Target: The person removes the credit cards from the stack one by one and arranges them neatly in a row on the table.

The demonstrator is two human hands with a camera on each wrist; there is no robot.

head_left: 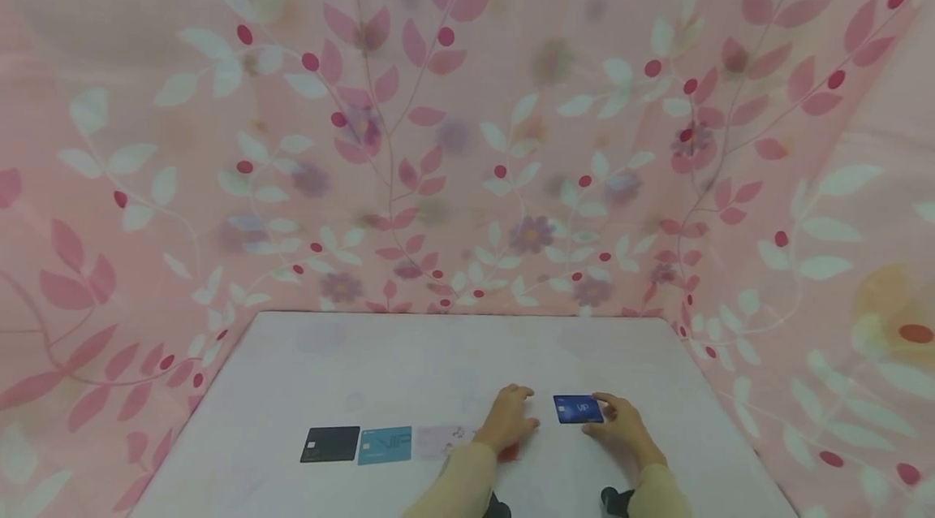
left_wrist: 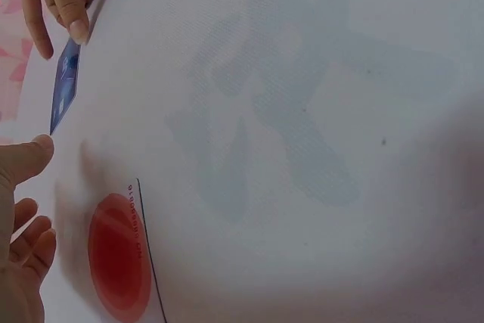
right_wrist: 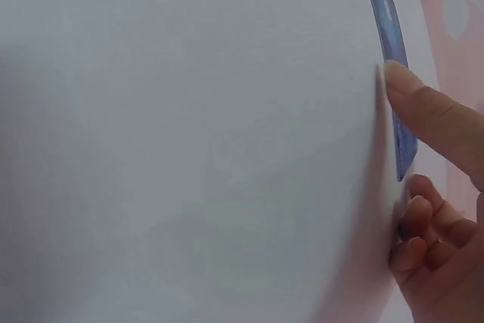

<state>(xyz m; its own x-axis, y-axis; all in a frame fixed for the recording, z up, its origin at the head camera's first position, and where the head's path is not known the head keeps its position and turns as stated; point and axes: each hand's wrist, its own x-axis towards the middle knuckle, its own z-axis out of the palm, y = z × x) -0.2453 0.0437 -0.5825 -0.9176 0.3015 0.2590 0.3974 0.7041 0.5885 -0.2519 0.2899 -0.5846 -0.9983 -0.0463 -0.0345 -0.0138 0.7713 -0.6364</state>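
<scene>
My right hand (head_left: 624,429) pinches a dark blue VIP card (head_left: 575,409) by its right end. In the right wrist view the thumb lies across the face of the blue card (right_wrist: 389,32), with the other fingers loosely curled below. My left hand (head_left: 506,419) holds nothing, its fingers loosely bent and apart from the blue card's left side. Below the left hand is a card with a red oval (left_wrist: 119,259), mostly hidden by that hand in the head view. Next to it lies a pale pink patterned card (head_left: 434,441), partly covered by the left wrist.
A light blue VIP card (head_left: 385,446) and a black card (head_left: 330,444) continue the row to the left on the white table (head_left: 409,364). Pink floral fabric (head_left: 453,177) hangs behind the table and at both sides. Dark wrist devices (head_left: 617,500) sit under the forearms.
</scene>
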